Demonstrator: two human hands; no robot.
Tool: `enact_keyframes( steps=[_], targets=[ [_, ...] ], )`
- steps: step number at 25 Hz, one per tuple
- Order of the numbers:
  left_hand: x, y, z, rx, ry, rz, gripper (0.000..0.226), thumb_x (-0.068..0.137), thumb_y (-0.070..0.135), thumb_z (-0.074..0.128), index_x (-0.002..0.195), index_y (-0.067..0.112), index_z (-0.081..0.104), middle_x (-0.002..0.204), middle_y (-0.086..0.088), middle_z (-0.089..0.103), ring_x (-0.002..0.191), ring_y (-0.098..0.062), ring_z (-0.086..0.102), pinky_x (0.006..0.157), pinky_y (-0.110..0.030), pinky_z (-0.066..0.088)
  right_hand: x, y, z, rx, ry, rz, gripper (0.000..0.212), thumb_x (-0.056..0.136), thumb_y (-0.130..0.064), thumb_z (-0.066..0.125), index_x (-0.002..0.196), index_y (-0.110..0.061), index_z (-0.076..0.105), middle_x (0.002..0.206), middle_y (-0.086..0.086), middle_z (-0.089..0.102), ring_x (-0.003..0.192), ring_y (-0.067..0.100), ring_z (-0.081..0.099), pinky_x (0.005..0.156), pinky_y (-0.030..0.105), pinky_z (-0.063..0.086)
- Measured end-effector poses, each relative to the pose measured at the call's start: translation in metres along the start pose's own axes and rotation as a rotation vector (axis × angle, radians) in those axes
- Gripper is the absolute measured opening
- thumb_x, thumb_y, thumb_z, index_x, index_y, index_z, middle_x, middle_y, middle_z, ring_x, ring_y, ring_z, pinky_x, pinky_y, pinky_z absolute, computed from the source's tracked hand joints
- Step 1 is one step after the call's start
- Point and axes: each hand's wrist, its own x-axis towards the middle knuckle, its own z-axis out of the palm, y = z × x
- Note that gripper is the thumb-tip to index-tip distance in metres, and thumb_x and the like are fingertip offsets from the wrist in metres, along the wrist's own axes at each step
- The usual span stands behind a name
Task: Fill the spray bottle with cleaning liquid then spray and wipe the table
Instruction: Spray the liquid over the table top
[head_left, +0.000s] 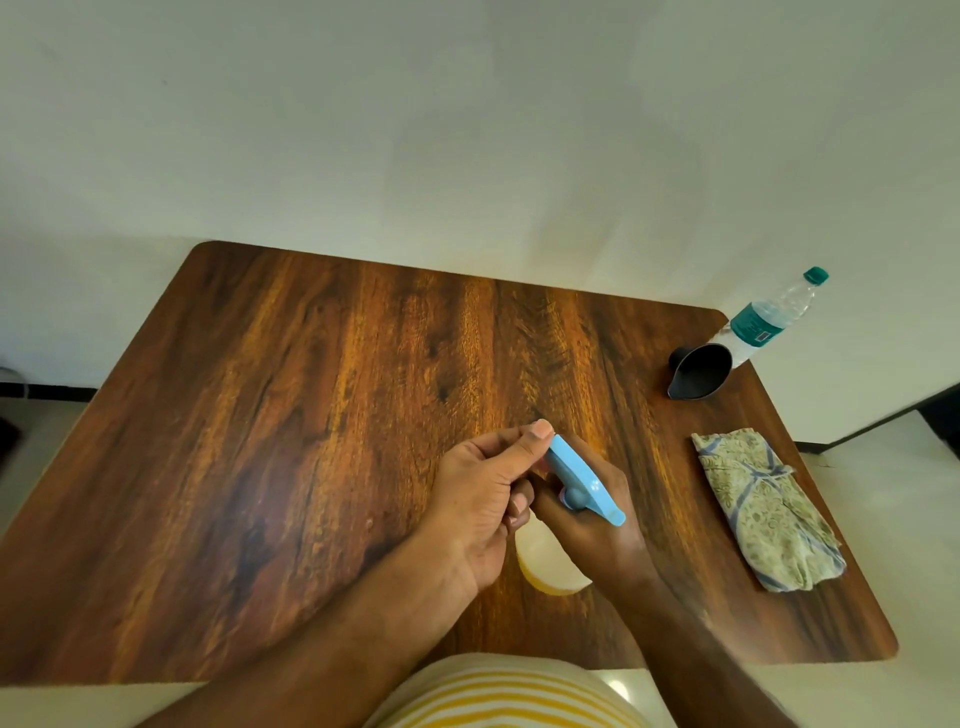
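My left hand (480, 499) pinches the blue spray head (579, 480); my right hand (592, 525) grips the spray bottle (550, 569) upright on the worktop (311, 415) (I judge unscrewing). Next, pour from the water bottle (769, 322).

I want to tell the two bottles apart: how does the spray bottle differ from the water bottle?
The spray bottle is whitish with a blue trigger head; the water bottle is clear with a teal cap. The left hand and right hand hold the spray bottle; the water bottle stands untouched at the table corner. Both are upright.
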Motion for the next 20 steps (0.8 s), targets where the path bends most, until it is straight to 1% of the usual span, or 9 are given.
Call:
enact_keyframes(
  steps=[3, 8, 10, 12, 14, 16, 17, 18, 20],
  targets=[
    [0.000, 0.004, 0.002, 0.030, -0.048, 0.016, 0.040, 0.075, 0.026, 0.073, 0.105, 0.001, 0.069, 0.058, -0.001, 0.061, 0.033, -0.003, 0.036, 0.034, -0.015, 0.030, 0.002, -0.003, 0.000, 0.057, -0.002, 0.026, 0.025, 0.084, -0.016, 0.067, 0.105, -0.002, 0.064, 0.080, 0.018, 0.063, 0.068, 0.037, 0.062, 0.057, 0.057, 0.049],
    [0.002, 0.006, 0.003, 0.043, -0.113, 0.065, 0.037, 0.073, 0.030, 0.072, 0.099, 0.005, 0.070, 0.056, 0.002, 0.061, 0.033, -0.002, 0.035, 0.035, -0.014, 0.029, 0.003, -0.005, -0.003, 0.107, -0.009, 0.027, 0.019, 0.083, -0.005, 0.065, 0.101, 0.000, 0.063, 0.077, 0.019, 0.060, 0.064, 0.039, 0.060, 0.053, 0.059, 0.047],
    [0.002, 0.004, 0.004, 0.046, -0.117, 0.075, 0.034, 0.075, 0.031, 0.073, 0.099, 0.007, 0.072, 0.057, 0.001, 0.062, 0.034, -0.002, 0.035, 0.035, -0.014, 0.030, 0.005, -0.007, -0.003, 0.119, -0.022, 0.017, 0.020, 0.084, -0.012, 0.065, 0.101, -0.002, 0.063, 0.078, 0.017, 0.061, 0.065, 0.037, 0.060, 0.054, 0.058, 0.048],
    [0.001, 0.006, 0.001, 0.085, -0.074, 0.113, 0.033, 0.075, 0.033, 0.074, 0.101, 0.012, 0.074, 0.072, -0.012, 0.066, 0.037, -0.003, 0.038, 0.036, -0.015, 0.031, 0.008, -0.009, -0.005, 0.121, -0.034, 0.037, 0.025, 0.083, -0.023, 0.065, 0.101, -0.005, 0.065, 0.079, 0.013, 0.064, 0.065, 0.032, 0.062, 0.055, 0.054, 0.052],
    [0.000, 0.020, -0.013, 0.394, 0.016, 0.386, 0.031, 0.080, 0.030, 0.075, 0.109, 0.019, 0.071, 0.082, -0.015, 0.063, 0.050, 0.000, 0.043, 0.045, -0.014, 0.037, 0.011, -0.012, -0.012, 0.142, -0.074, 0.073, 0.027, 0.084, -0.030, 0.067, 0.104, -0.011, 0.068, 0.087, 0.006, 0.070, 0.068, 0.024, 0.066, 0.057, 0.042, 0.056],
    [-0.002, 0.049, -0.029, 1.025, 0.051, 0.892, 0.036, 0.084, 0.031, 0.074, 0.118, 0.020, 0.068, 0.084, 0.012, 0.052, 0.066, 0.005, 0.045, 0.058, -0.008, 0.036, 0.015, -0.014, -0.020, 0.152, -0.154, 0.084, 0.030, 0.086, -0.033, 0.070, 0.109, -0.014, 0.069, 0.097, 0.004, 0.072, 0.072, 0.022, 0.068, 0.058, 0.033, 0.057],
    [-0.003, 0.066, -0.031, 1.305, 0.014, 1.113, 0.040, 0.083, 0.035, 0.074, 0.119, 0.020, 0.068, 0.088, 0.016, 0.045, 0.072, 0.005, 0.042, 0.062, -0.008, 0.033, 0.017, -0.014, -0.024, 0.133, -0.196, 0.081, 0.032, 0.086, -0.035, 0.071, 0.110, -0.015, 0.069, 0.099, 0.005, 0.072, 0.072, 0.023, 0.068, 0.057, 0.034, 0.057],
    [-0.004, 0.082, -0.030, 1.534, -0.049, 1.253, 0.043, 0.080, 0.040, 0.073, 0.118, 0.020, 0.070, 0.090, 0.014, 0.041, 0.077, 0.002, 0.039, 0.066, -0.013, 0.032, 0.019, -0.014, -0.026, 0.110, -0.230, 0.073, 0.032, 0.086, -0.037, 0.071, 0.112, -0.018, 0.069, 0.098, 0.005, 0.072, 0.072, 0.023, 0.067, 0.057, 0.036, 0.057],
    [-0.006, 0.105, -0.022, 1.844, -0.161, 1.384, 0.047, 0.075, 0.046, 0.077, 0.114, 0.021, 0.072, 0.091, 0.007, 0.044, 0.084, -0.008, 0.039, 0.070, -0.026, 0.032, 0.022, -0.017, -0.028, 0.080, -0.260, 0.050, 0.030, 0.085, -0.038, 0.071, 0.113, -0.030, 0.067, 0.097, 0.004, 0.072, 0.071, 0.020, 0.067, 0.058, 0.038, 0.058]
  ],
)
